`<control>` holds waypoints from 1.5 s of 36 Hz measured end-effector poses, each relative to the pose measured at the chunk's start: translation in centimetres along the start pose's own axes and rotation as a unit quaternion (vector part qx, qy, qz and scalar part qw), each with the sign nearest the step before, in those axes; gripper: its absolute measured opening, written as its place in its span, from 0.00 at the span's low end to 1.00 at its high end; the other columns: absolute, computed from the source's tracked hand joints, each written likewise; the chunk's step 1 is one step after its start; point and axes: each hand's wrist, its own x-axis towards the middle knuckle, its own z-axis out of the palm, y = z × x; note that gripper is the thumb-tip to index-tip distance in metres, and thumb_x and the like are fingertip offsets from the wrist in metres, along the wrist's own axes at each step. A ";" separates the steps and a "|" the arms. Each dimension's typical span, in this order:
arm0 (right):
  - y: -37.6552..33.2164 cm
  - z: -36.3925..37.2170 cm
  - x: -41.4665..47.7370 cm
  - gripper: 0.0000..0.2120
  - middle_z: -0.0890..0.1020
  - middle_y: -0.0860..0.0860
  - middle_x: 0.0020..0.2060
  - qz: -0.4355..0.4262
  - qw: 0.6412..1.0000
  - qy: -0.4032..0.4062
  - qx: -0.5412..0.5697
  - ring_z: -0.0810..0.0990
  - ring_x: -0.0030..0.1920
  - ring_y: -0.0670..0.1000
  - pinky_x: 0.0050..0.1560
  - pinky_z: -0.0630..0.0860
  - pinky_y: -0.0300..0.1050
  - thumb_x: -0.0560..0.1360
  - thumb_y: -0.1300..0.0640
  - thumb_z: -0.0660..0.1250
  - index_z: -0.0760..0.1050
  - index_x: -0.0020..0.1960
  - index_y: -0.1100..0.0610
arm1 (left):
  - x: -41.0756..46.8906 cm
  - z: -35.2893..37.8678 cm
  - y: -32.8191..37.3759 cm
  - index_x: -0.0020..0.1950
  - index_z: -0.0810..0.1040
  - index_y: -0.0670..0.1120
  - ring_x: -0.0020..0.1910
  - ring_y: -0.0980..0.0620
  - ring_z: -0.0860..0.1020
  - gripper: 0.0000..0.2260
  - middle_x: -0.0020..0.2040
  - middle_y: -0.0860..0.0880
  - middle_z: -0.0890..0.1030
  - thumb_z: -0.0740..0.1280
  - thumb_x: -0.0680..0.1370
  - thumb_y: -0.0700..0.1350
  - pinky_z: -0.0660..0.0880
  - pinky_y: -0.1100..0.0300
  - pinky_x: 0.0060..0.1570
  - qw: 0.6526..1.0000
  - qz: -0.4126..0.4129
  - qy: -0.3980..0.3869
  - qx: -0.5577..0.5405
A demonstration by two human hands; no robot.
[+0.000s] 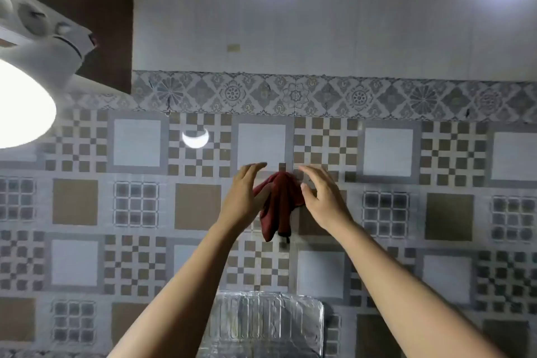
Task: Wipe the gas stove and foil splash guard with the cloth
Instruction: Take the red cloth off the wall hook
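The foil splash guard [270, 325] stands nearest, its top edge low between my forearms. Farther, the cloth [283, 200] hangs on the tiled wall [389, 151]; my left hand [247, 195] touches its left edge, my right hand [322, 197] flanks its right, both loosely spread.

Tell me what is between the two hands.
The dark red cloth, hanging against the tiled wall, lies between the left hand and the right hand; the head view shows it.

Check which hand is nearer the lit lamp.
Left. The left hand is at the cloth's left edge, on the lamp's side; the right hand is at the cloth's right edge, farther from the lamp.
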 end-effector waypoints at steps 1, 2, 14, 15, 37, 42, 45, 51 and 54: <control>0.4 0.5 0.3 0.19 0.71 0.51 0.66 0.009 1.000 0.006 0.009 0.67 0.66 0.46 0.63 0.59 0.33 0.78 0.63 0.58 0.67 0.68 0.56 | 0.2 0.4 -0.5 0.68 0.67 0.50 0.64 0.53 0.70 0.20 0.66 0.49 0.70 0.64 0.77 0.48 0.69 0.58 0.62 1.000 -0.012 0.003 -0.018; 0.9 0.8 0.6 0.18 0.71 0.51 0.65 0.016 1.000 0.008 0.017 0.67 0.65 0.45 0.62 0.60 0.33 0.78 0.63 0.59 0.68 0.67 0.55 | 0.5 0.8 -1.0 0.67 0.69 0.49 0.63 0.53 0.70 0.18 0.65 0.50 0.71 0.64 0.77 0.48 0.70 0.58 0.62 0.999 -0.021 0.002 -0.025; 5.1 5.7 2.1 0.18 0.71 0.46 0.53 0.016 0.999 0.040 0.033 0.72 0.54 0.45 0.53 0.66 0.25 0.73 0.67 0.65 0.75 0.61 0.55 | 1.9 5.1 -5.9 0.58 0.75 0.46 0.53 0.54 0.75 0.13 0.53 0.52 0.73 0.66 0.75 0.38 0.74 0.59 0.57 0.997 -0.027 0.031 -0.072; 5.1 5.9 2.2 0.18 0.71 0.46 0.52 0.021 0.998 0.045 0.038 0.72 0.54 0.45 0.54 0.67 0.27 0.73 0.68 0.65 0.75 0.60 0.56 | 1.9 5.3 -6.0 0.58 0.75 0.47 0.53 0.53 0.75 0.13 0.53 0.51 0.73 0.66 0.74 0.38 0.75 0.58 0.57 0.996 -0.030 0.036 -0.078; -2.5 -2.4 2.3 0.12 0.81 0.54 0.47 -0.033 0.997 0.073 -0.005 0.75 0.46 0.45 0.49 0.65 0.18 0.72 0.71 0.64 0.83 0.49 0.60 | -1.4 1.4 0.6 0.46 0.77 0.44 0.49 0.54 0.75 0.13 0.48 0.49 0.78 0.62 0.71 0.28 0.71 0.77 0.43 0.982 -0.048 -0.081 -0.165; -4.1 -5.1 -1.3 0.12 0.81 0.51 0.47 -0.019 1.000 0.010 0.022 0.77 0.49 0.45 0.51 0.66 0.20 0.73 0.69 0.64 0.83 0.49 0.57 | -4.2 0.1 4.0 0.41 0.74 0.46 0.49 0.53 0.75 0.13 0.45 0.50 0.77 0.62 0.69 0.28 0.71 0.65 0.48 0.947 -0.079 -0.220 -0.219; -4.7 -6.5 -3.9 0.12 0.80 0.49 0.47 0.002 0.999 -0.003 0.043 0.77 0.48 0.45 0.50 0.66 0.20 0.73 0.69 0.64 0.82 0.49 0.58 | -6.3 -0.6 5.9 0.41 0.74 0.45 0.41 0.52 0.74 0.14 0.40 0.47 0.74 0.60 0.69 0.26 0.71 0.63 0.38 0.914 -0.098 -0.290 -0.267; -4.9 -8.2 -9.2 0.13 0.80 0.46 0.47 0.050 0.995 -0.038 0.081 0.76 0.50 0.40 0.52 0.68 0.22 0.74 0.68 0.64 0.82 0.49 0.54 | -10.4 -1.4 9.7 0.45 0.79 0.47 0.40 0.57 0.77 0.13 0.45 0.47 0.78 0.61 0.67 0.33 0.74 0.67 0.38 0.877 -0.096 -0.386 -0.268; -5.0 -8.9 -12.0 0.14 0.81 0.44 0.46 0.083 0.989 -0.047 0.117 0.77 0.50 0.37 0.52 0.69 0.23 0.74 0.68 0.63 0.82 0.49 0.54 | -12.3 -1.0 10.9 0.45 0.81 0.50 0.37 0.54 0.77 0.16 0.43 0.46 0.79 0.61 0.63 0.37 0.73 0.67 0.34 0.877 -0.105 -0.395 -0.253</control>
